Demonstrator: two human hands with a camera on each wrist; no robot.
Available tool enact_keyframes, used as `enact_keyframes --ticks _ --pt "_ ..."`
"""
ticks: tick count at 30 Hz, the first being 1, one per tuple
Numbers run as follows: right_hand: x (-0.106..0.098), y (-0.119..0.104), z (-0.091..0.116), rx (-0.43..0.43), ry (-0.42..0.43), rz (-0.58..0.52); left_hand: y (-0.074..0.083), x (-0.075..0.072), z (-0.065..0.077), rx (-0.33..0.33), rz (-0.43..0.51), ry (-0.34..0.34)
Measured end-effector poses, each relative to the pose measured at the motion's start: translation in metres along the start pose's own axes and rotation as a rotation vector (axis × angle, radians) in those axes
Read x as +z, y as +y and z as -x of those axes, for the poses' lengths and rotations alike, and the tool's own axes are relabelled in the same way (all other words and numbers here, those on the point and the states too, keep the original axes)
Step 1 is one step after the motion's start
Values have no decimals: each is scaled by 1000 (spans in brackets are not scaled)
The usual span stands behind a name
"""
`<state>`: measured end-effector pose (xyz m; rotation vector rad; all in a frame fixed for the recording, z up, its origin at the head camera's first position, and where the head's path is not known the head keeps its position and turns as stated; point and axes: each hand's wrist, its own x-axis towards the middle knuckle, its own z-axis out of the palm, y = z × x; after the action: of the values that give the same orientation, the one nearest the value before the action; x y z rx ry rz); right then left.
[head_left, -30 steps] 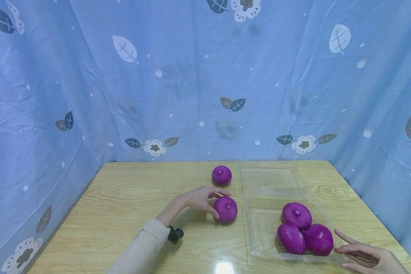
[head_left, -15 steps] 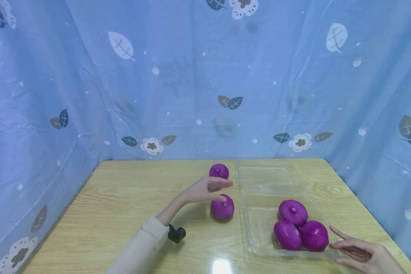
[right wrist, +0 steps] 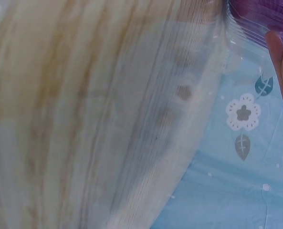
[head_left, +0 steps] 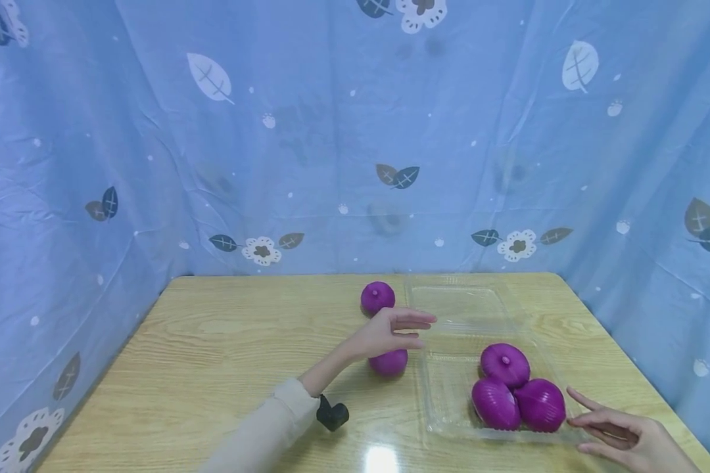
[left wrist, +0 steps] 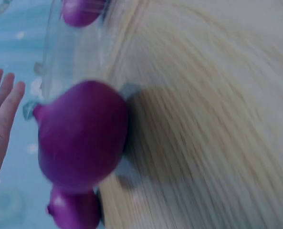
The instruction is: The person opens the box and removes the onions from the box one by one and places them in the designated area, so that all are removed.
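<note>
Above a purple onion on the table hovers my left hand, fingers extended toward the clear box and holding nothing. In the left wrist view that onion stands apart from the hand. Farther back sits another purple onion. Three more onions lie together in the right part of the clear plastic box. At the box's right side is my right hand, fingers loosely bent. Its fingertips are at the box wall in the right wrist view; whether they press it I cannot tell.
The box's open lid lies flat behind it on the wooden table. A black wrist camera sticks out from my left sleeve. A blue patterned curtain surrounds the table's back and sides.
My left hand has let go of the nearer loose onion, lifted off it and moved right toward the box. That onion stays on the table. The right hand keeps its place by the box.
</note>
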<state>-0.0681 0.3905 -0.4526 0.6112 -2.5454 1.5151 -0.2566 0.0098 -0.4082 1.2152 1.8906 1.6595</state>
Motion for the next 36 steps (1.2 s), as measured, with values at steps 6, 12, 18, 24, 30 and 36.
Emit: enact_keyframes --ticks 6,12,18,24,30,36 --pt "-3 5 5 55 -10 -39 -5 21 -20 -40 -1 -46" --pt "-1 9 6 8 -19 -78 -13 39 -39 -75 51 -92" --pt "1 13 9 -59 -33 -142 -18 58 -52 -81 -16 -143" --pt "-1 14 9 -72 -43 -157 -13 68 -64 -65 -200 -211" --pt "-3 10 5 -37 -50 -120 -4 64 -83 -104 -320 -385" --pt "-5 8 1 40 -59 -101 7 51 -105 -174 -214 -568"
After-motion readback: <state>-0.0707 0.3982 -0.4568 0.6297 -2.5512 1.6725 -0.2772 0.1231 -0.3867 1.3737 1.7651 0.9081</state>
